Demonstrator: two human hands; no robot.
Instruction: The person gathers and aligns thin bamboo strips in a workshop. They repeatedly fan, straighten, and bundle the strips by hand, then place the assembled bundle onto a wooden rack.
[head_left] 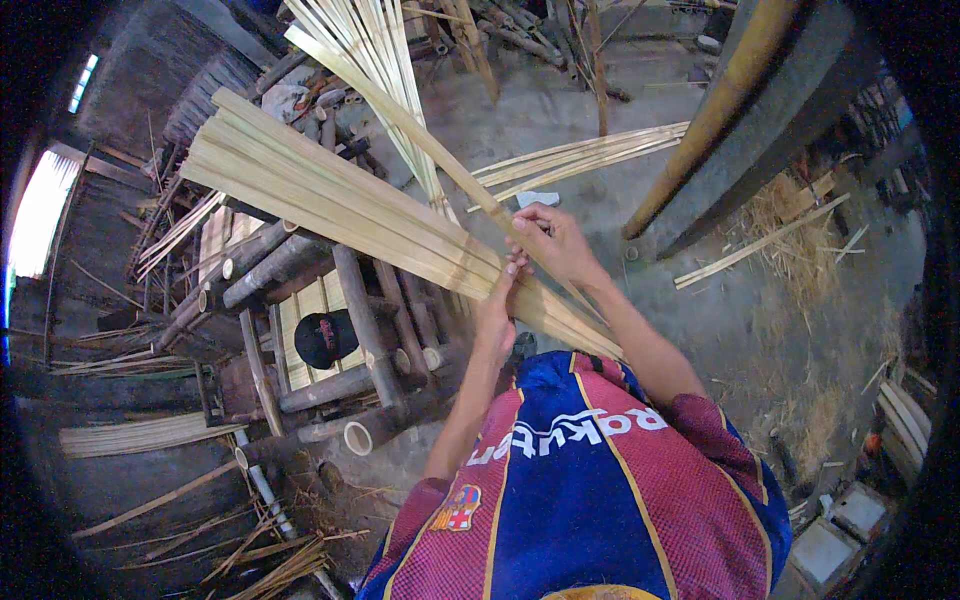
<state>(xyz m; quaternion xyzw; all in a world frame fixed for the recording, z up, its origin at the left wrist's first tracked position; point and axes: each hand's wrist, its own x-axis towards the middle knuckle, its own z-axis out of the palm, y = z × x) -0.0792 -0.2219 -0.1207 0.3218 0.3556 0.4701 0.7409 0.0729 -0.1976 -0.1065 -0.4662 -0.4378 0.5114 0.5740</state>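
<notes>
A rough rack of round bamboo poles [300, 270] stands in front of me on the concrete floor [560, 110], and across it lies my wide bundle of split bamboo strips [330, 200], fanned toward the upper left and tapering down toward my waist. A second sheaf of thin strips [375, 50] runs away above it. My right hand [550, 240] is curled over the bundle's narrow end, fingers closed on one long strip. My left hand [495, 310] sits just below, fingertips pinching the same strips, touching the right. A black cap [325, 338] rests on the rack.
</notes>
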